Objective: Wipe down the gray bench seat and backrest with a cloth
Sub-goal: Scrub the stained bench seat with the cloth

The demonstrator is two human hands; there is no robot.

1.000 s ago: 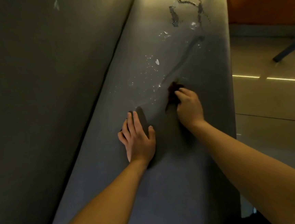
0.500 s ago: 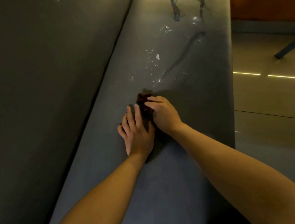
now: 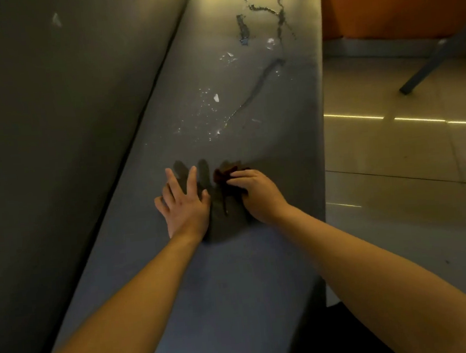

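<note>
Pressing flat on the bench seat (image 3: pixel 234 274), the left hand (image 3: pixel 185 206) is seen palm down with its fingers spread, near the seat's middle. A dark red cloth (image 3: pixel 222 177) is pinched under the curled fingers of the right hand (image 3: pixel 258 193) and held against the seat just beside the left hand. Half a second earlier the cloth was touching the left fingertips; a narrow gap is now seen between them, and the left fingers are splayed wider. Dark streaks (image 3: pixel 258 89) and white flecks (image 3: pixel 216 98) are noted on the seat farther ahead. The seat is bounded on the left by the backrest (image 3: pixel 52 121); its right edge drops to a tiled floor (image 3: pixel 395 176), where a table leg (image 3: pixel 438 57) stands well apart.
</note>
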